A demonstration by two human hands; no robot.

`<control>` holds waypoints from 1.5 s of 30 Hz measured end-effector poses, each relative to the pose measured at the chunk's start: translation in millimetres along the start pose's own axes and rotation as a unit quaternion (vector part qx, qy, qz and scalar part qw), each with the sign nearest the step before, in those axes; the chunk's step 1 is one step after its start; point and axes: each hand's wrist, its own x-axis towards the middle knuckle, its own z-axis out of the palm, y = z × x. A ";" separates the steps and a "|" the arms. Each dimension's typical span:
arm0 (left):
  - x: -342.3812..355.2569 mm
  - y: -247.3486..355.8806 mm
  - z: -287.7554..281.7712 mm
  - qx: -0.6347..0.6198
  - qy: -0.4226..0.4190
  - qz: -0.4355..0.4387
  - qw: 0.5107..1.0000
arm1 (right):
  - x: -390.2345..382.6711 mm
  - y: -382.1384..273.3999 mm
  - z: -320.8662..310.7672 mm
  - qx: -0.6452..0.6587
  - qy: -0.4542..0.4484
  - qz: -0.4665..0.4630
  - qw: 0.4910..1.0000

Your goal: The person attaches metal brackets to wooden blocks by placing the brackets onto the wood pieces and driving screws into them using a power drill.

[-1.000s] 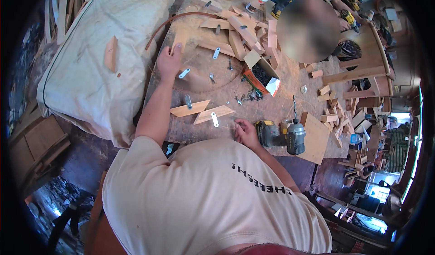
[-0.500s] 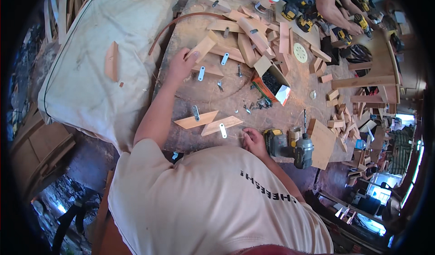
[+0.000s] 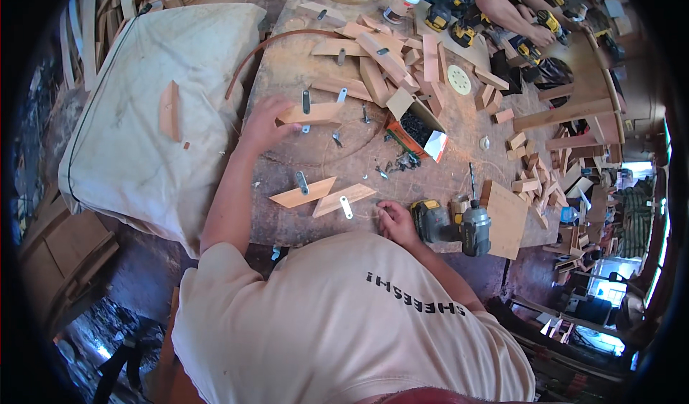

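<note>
My left hand (image 3: 267,125) grips an angle-cut wood block (image 3: 321,113) by its left end, just above the table. A dark metal plate (image 3: 306,102) stands up from this block. Part of a loose metal plate shows under the block's lower edge. My right hand (image 3: 397,222) rests at the near table edge with its fingers curled in; whether anything is in them is hidden. Between my hands lie two slant-cut wood blocks, the left one (image 3: 305,191) and the right one (image 3: 343,199), each with a metal plate on it. Right of my right hand lies a cordless drill (image 3: 474,228).
A box of dark screws (image 3: 420,128) sits mid-table, with loose screws (image 3: 403,162) beside it. Beyond it is a pile of wood blocks (image 3: 384,59) and a glue bottle (image 3: 402,2). A cloth-covered stack (image 3: 143,102) stands left. Another person's hand (image 3: 540,35) holds a drill at far right.
My left hand has come nearer from the pile with the wood block, now turned more level and its plate in sight. My right hand stays at the table edge.
</note>
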 end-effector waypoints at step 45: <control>38.1 18.6 -9.6 -0.476 -0.145 -0.412 0.764 | -2.1 3.0 -1.2 0.019 0.000 -0.031 0.999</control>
